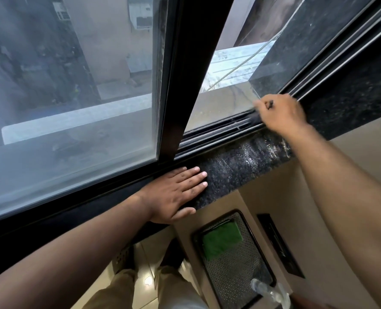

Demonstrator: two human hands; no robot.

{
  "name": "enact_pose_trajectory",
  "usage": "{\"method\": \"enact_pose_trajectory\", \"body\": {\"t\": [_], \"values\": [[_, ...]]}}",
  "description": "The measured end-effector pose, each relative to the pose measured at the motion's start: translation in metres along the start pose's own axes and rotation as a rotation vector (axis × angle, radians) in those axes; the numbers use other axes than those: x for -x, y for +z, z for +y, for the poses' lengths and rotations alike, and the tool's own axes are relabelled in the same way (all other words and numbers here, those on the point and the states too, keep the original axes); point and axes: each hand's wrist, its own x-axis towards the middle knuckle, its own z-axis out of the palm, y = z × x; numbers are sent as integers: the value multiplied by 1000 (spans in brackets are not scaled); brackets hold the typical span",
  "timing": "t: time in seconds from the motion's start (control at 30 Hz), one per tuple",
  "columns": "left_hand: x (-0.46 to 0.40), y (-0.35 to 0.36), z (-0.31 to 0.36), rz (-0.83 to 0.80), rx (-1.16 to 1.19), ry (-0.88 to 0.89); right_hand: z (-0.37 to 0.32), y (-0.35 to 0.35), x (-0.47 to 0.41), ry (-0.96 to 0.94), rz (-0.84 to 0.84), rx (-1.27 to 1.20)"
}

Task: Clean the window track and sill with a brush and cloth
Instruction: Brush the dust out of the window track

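My right hand (282, 113) is closed around a dark brush (255, 119), whose bristles sit in the black window track (218, 130) at its right end. The brush handle tip pokes out above my fist. My left hand (176, 192) lies flat, fingers spread, on the black speckled granite sill (245, 157), just below the sliding window frame (180, 85). A folded green cloth (221, 239) lies on a dark tray (236, 264) below the sill.
The sliding pane (73, 108) covers the left half; the right half is open to the outside ledge. A clear spray bottle (272, 293) lies at the tray's near end. My legs and shoes stand on the tiled floor below.
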Motion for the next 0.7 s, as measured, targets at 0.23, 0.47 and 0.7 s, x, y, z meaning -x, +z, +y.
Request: {"method": "enact_pose_trajectory", "body": {"t": [0.23,0.47,0.7], "values": [[0,3,-2,8,-8,7,-26,2,22,-54,-324,-505],[1,2,-1,13,-3,-2,-18,13,37,53,-268,-655],[-1,-5,10,52,-29,-43,21,-1,77,-60,292,-272]]}}
